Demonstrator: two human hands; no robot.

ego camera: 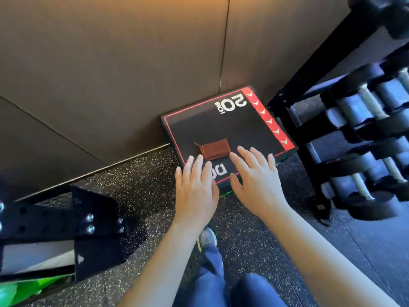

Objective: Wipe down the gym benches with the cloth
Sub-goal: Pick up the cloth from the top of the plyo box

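Observation:
A folded reddish-brown cloth (214,148) lies on top of a black plyo box (241,127) with red trim and "20 INCH" printed on it. The box stands against the brown wall. My left hand (195,187) hovers flat, fingers spread, over the box's near edge, its fingertips just short of the cloth's left end. My right hand (255,176) is also flat with fingers apart, just right of and below the cloth. Neither hand holds anything.
A black dumbbell rack (363,134) with several dumbbells stands right of the box. A black steel frame with bolts (66,220) and something green (28,289) sit at lower left. Speckled rubber floor (143,173) lies between. My legs and one shoe (208,238) show below.

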